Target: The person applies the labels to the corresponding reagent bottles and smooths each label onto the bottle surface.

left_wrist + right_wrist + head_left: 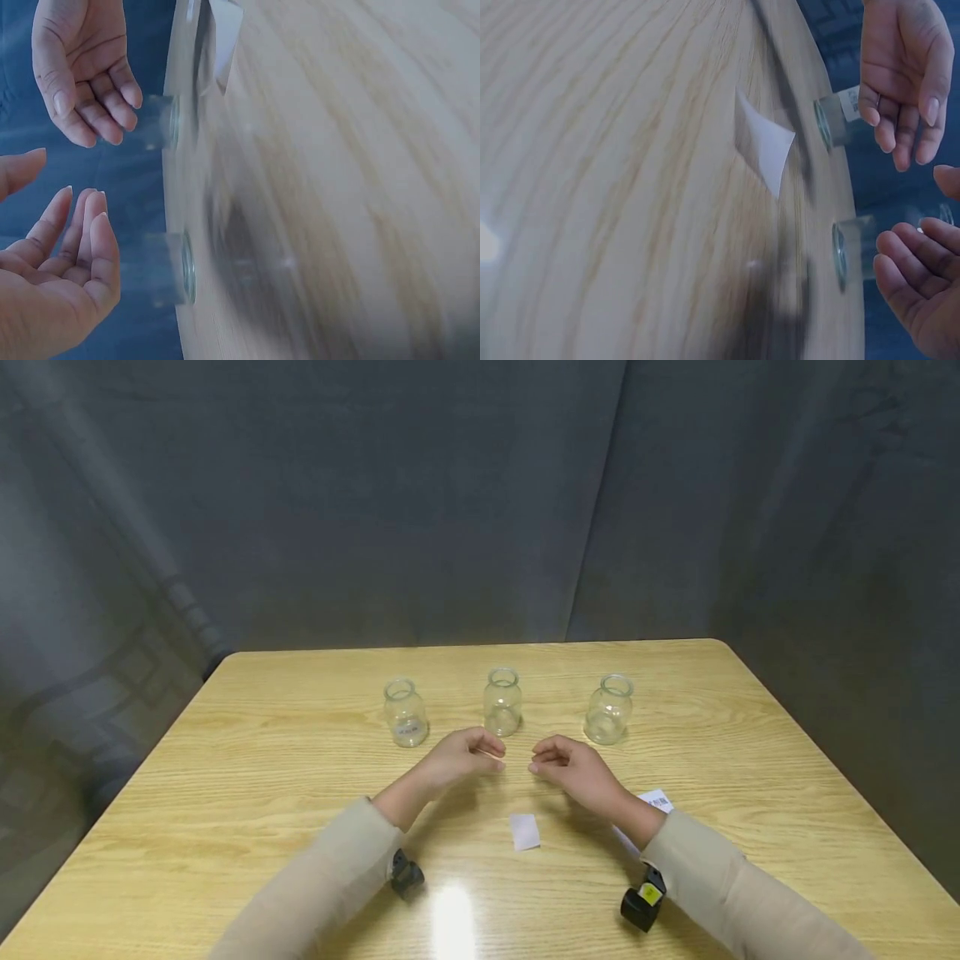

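Three clear glass jars stand upright in a row: a left jar [405, 714] with a printed label low on its front, a middle jar [502, 702] and a right jar [608, 710]. My left hand [465, 756] hovers in front of the middle jar, fingers loosely bent and holding nothing. Facing it across a small gap, my right hand [573, 768] is likewise unoccupied, between the middle and right jars. A small white paper piece [525, 832] lies on the table nearer me, its edges curling up in the right wrist view.
Under my right forearm lies a white printed sheet [656, 800], partly hidden. The wooden table [262, 760] reaches back to a dark grey curtain [420, 510]. A black camera [407, 875] hangs at my left wrist, another camera [642, 906] at my right.
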The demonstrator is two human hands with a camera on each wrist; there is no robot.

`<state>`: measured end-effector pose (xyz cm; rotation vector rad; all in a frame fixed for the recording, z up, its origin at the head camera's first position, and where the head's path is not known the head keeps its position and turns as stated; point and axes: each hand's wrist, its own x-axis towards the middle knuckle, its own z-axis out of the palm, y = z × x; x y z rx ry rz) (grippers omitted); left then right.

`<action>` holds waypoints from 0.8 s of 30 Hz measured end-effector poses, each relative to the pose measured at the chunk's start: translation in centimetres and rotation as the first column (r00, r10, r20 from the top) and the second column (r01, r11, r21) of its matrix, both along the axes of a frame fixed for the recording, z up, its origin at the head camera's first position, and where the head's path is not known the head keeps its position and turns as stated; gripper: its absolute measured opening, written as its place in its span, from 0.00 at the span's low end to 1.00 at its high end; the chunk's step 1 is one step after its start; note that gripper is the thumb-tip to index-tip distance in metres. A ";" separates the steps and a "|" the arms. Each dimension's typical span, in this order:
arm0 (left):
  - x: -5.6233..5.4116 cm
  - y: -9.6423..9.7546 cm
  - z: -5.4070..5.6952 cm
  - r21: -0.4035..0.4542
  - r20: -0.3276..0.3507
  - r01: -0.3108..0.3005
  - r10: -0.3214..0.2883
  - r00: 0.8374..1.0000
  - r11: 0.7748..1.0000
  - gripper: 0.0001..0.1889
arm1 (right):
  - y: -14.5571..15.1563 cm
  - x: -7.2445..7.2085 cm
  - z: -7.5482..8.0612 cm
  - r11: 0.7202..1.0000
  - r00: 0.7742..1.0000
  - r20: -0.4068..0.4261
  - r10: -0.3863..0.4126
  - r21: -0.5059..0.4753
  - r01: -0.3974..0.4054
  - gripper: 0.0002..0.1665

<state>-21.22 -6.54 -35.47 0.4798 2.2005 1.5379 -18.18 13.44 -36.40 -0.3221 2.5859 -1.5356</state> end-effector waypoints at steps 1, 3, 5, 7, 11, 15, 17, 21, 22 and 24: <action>0.0 0.2 0.0 0.001 0.002 0.006 -0.006 1.000 1.000 0.16 | 0.2 0.1 0.0 1.000 1.000 0.006 -0.006 0.005 0.006 0.18; 0.0 0.7 -0.1 -0.008 0.001 0.011 -0.011 1.000 1.000 0.16 | 0.7 0.4 -0.1 1.000 1.000 0.015 -0.018 0.016 0.018 0.18; 0.0 1.2 -0.3 -0.021 0.003 0.013 -0.013 1.000 1.000 0.16 | 1.3 0.6 -0.2 1.000 0.999 0.027 -0.021 0.024 0.021 0.19; 0.0 1.7 -0.3 -0.031 0.006 0.016 -0.016 1.000 0.999 0.15 | 1.8 0.8 -0.4 0.999 0.999 0.043 -0.021 0.030 0.020 0.20; 0.2 2.8 -0.5 -0.051 -0.001 0.035 -0.035 0.999 0.998 0.14 | 2.9 1.2 -0.6 0.999 0.996 0.077 -0.034 0.035 0.031 0.20; 0.4 3.6 -0.6 -0.058 -0.004 0.063 -0.063 0.998 0.996 0.13 | 4.0 1.6 -0.4 0.999 0.996 0.079 -0.046 0.025 0.044 0.22; 0.4 4.0 -0.7 -0.048 0.000 0.078 -0.078 0.997 0.996 0.12 | 4.5 1.8 -0.2 0.999 0.997 0.068 -0.045 0.025 0.043 0.23; 0.4 4.9 -0.9 -0.034 0.015 0.102 -0.102 0.995 0.994 0.13 | 5.7 2.2 -0.1 0.998 0.997 0.056 -0.048 0.032 0.046 0.23; 0.4 5.1 -0.9 -0.031 0.018 0.103 -0.102 0.995 0.994 0.13 | 6.0 2.3 -0.1 0.998 0.997 0.058 -0.052 0.036 0.050 0.23; 0.5 5.7 -0.9 -0.032 0.023 0.104 -0.103 0.994 0.994 0.12 | 6.6 2.5 -0.1 0.998 0.996 0.063 -0.060 0.039 0.057 0.22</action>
